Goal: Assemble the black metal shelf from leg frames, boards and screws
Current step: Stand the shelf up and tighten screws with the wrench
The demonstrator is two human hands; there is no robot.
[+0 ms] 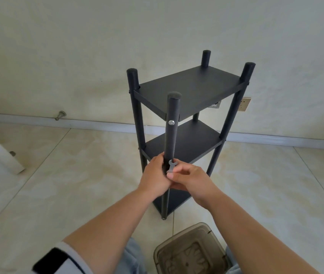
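- Nearest me: brown plastic stool point(191, 252) on the tiled floor point(58, 175).
- Left hand point(154, 176) grips the black shelf's point(188, 89) front leg point(170, 133).
- Right hand point(193, 177) pinches a small flat wrench point(171, 165) against that leg.

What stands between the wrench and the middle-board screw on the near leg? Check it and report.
Nothing visible. The right hand pinches the flat wrench right against the near leg at middle board height, while the left hand grips that leg. The screw there is hidden behind the fingers.
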